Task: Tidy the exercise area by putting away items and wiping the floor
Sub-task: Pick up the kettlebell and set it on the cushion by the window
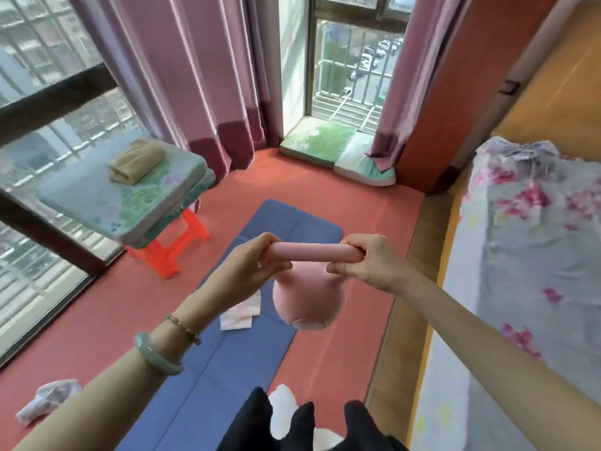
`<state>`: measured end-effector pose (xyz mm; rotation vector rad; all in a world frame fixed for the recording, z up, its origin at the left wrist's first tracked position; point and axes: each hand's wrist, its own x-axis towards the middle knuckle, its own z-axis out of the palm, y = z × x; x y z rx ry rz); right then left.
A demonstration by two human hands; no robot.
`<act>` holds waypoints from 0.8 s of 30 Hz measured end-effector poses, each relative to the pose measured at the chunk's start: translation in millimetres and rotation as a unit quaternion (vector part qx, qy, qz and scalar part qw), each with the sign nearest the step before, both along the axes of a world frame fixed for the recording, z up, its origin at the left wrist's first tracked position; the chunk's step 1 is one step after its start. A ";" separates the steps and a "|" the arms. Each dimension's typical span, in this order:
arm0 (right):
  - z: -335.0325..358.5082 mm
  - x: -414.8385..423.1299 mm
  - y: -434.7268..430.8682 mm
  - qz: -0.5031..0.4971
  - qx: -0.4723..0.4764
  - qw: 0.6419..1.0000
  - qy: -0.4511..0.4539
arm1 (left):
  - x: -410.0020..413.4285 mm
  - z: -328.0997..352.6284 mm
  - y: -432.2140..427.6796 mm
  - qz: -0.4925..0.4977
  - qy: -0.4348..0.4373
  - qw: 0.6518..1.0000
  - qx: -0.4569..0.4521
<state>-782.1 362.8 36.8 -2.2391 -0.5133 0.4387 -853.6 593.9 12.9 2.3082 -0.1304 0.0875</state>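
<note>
A pink kettlebell (309,304) hangs in the air above the blue exercise mat (227,346). My left hand (250,265) grips the left end of its handle and my right hand (370,262) grips the right end. Its round body hangs below the handle. On the mat's left edge, partly behind my left wrist, lies a white cloth (240,315). A crumpled white cloth (48,402) lies on the red floor (341,203) at the lower left.
An orange plastic stool (172,245) carrying stacked cushions (123,196) and a folded beige towel (136,161) stands at the left by the window. More cushions (325,144) lie by the far window. A bed with floral bedding (527,255) runs along the right.
</note>
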 end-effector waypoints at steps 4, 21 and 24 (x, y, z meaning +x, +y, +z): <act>-2.8 56.7 -23.2 -0.025 -0.009 1.000 -0.007 | 73.3 0.2 -17.4 -0.033 0.004 0.999 0.004; -4.1 359.8 -105.7 -0.104 -0.017 0.994 -0.007 | 430.0 5.0 -90.6 -0.159 0.032 0.986 0.025; -15.0 421.9 -125.4 -0.092 -0.025 0.995 -0.006 | 486.9 -4.8 -109.6 -0.155 0.043 0.987 0.018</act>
